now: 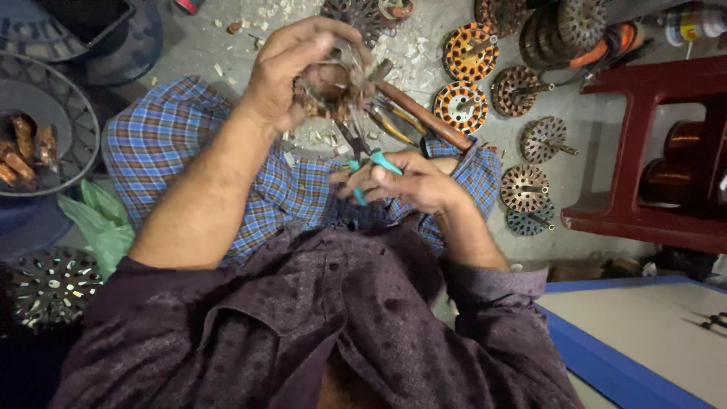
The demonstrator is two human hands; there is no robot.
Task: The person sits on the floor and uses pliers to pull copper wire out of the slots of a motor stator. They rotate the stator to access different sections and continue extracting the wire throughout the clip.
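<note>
At the far left a round metal grille (45, 106) is lying on the floor with brown copper-coloured pieces (23, 155) resting on it. Below it a green plastic bag (102, 223) is crumpling against the person's knee, and a perforated metal disc (49, 284) is showing at the lower left.

The person is sitting with legs in blue checked cloth (174, 129) and wearing a dark purple shirt (318, 326).

The left hand (291, 72) is raised over the lap, its fingers curling tightly around a motor stator with tangled copper winding (333, 91), gripping it from above. Just below and to the right, the right hand (413, 182) is closing around the teal handles of a pair of pliers (363, 155), whose dark nose is pointing up into the winding and touching it.

Behind the hands a wooden-handled tool (424, 117) is lying slantwise on the floor among pale scraps (413, 57). Further right, wound stators with orange insulation (469, 51) are lying near a row of bare slotted stator cores with shafts (544, 138). A dark red stool (644, 151) is standing at the right, with copper wire spools (681, 140) under it. A blue-edged board (636, 326) is filling the lower right corner.
</note>
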